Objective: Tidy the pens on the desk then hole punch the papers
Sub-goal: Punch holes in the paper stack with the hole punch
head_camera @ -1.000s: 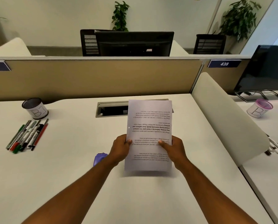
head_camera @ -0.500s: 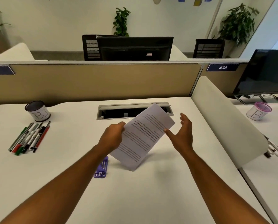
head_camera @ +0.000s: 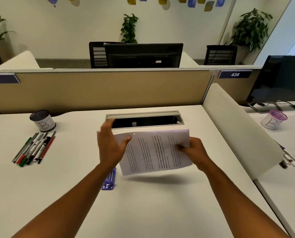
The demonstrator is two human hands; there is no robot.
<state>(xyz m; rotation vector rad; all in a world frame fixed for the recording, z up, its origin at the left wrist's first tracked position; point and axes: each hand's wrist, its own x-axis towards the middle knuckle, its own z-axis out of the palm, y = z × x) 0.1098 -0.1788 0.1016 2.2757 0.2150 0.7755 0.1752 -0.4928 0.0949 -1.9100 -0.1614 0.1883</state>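
My right hand [head_camera: 195, 152] pinches the right edge of a printed stack of papers [head_camera: 153, 152], held sideways above the white desk [head_camera: 143, 203]. My left hand [head_camera: 109, 145] is open at the papers' left edge, fingers spread, thumb resting on the sheet. A purple hole punch [head_camera: 109, 181] lies on the desk just below the papers, partly hidden by my left forearm. Several pens [head_camera: 34, 148] lie in a row at the left, beside a dark-rimmed cup [head_camera: 42, 120] marked "B1".
A cable slot [head_camera: 144, 118] is cut into the desk behind the papers, before the tan partition [head_camera: 98, 90]. A cream divider [head_camera: 237, 127] bounds the right side; beyond it stand a pink-rimmed cup [head_camera: 273, 119], more pens [head_camera: 291, 158] and a monitor [head_camera: 280, 79].
The papers turned from upright to sideways. My left hand let go and opened; my right hand, open half a second ago, now grips the right edge. The camera tilted up slightly.
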